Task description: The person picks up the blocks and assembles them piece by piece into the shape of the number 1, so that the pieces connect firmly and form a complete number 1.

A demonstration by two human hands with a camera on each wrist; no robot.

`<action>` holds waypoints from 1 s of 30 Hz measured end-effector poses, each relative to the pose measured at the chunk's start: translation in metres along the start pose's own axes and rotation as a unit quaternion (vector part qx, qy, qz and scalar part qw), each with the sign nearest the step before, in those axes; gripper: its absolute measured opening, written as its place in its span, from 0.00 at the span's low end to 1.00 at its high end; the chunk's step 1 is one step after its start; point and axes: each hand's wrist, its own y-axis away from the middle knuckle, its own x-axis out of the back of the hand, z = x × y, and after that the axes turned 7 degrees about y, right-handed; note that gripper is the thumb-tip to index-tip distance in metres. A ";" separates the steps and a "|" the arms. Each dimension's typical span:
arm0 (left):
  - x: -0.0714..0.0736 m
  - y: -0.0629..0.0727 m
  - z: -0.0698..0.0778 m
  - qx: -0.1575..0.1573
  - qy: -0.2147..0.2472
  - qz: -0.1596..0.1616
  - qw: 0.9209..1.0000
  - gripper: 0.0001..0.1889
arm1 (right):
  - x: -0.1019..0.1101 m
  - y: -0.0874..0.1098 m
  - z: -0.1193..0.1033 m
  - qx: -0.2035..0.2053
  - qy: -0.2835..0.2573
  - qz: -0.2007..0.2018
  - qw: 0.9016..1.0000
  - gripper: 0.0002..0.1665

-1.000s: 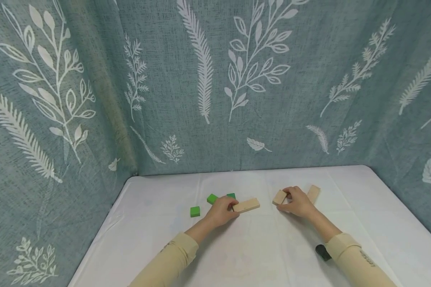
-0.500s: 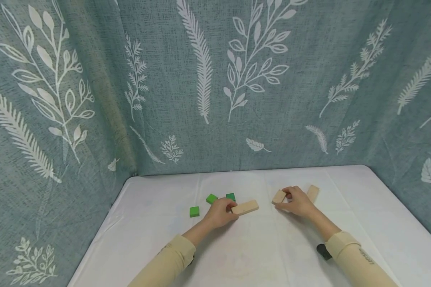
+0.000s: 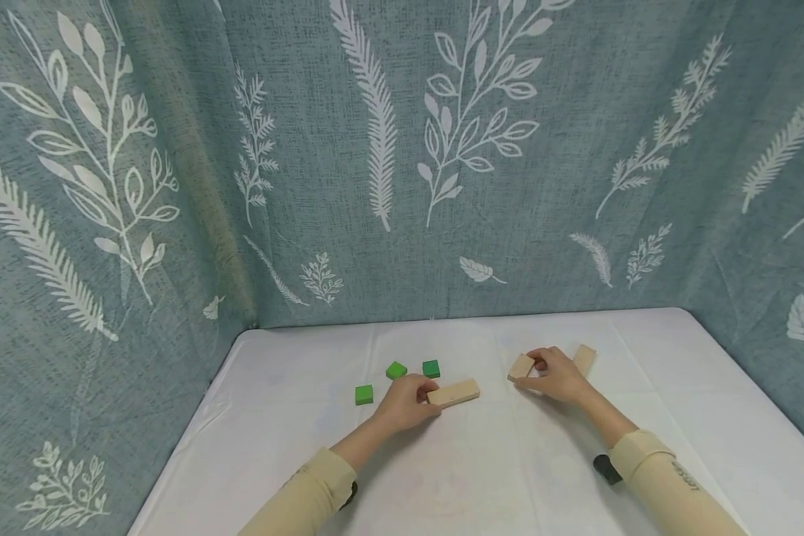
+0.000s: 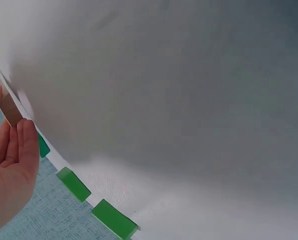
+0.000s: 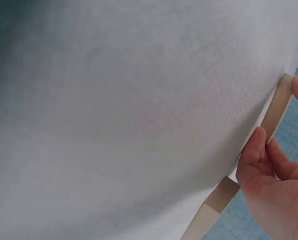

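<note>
My left hand [image 3: 407, 402] pinches one end of a pale wooden block [image 3: 454, 393] between thumb and fingers, the block pointing away to the right. In the left wrist view the block's end [image 4: 10, 110] shows between the thumb and fingertips. My right hand [image 3: 554, 376] pinches a second pale wooden block [image 3: 521, 368]; the right wrist view shows that block [image 5: 277, 107] edge-on between thumb and fingers. Another wooden block [image 3: 584, 358] lies just behind the right hand. Beyond the left hand are three green blocks: a dark green one [image 3: 431, 369] and two bright green ones, a tilted block [image 3: 397, 370] and a squarer block [image 3: 364, 394].
A white cloth [image 3: 482, 476] covers the table. A patterned blue-green curtain [image 3: 402, 268] hangs along its back and sides. A small black object [image 3: 606, 469] shows beside the right sleeve.
My left hand has drawn its wooden block slightly left and toward me, uncovering more of the dark green block. The right hand and its block stay nearly still.
</note>
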 end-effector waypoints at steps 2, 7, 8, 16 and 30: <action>0.000 0.002 0.000 -0.001 0.007 -0.002 1.000 0.16 | 0.000 0.000 0.001 -0.002 -0.001 -0.002 1.000 0.38; 0.001 0.010 0.001 0.005 0.025 -0.012 1.000 0.16 | 0.001 0.001 0.002 -0.007 -0.006 -0.010 1.000 0.38; 0.001 0.011 0.002 0.006 0.027 -0.013 1.000 0.16 | 0.001 0.001 0.002 -0.007 -0.007 -0.011 1.000 0.38; 0.002 0.024 0.008 -0.004 0.041 -0.017 0.999 0.16 | 0.001 -0.001 0.002 0.004 -0.010 -0.002 1.000 0.37; 0.000 0.040 0.012 -0.026 0.070 -0.037 0.996 0.16 | 0.000 -0.002 0.000 0.006 -0.016 0.007 1.000 0.37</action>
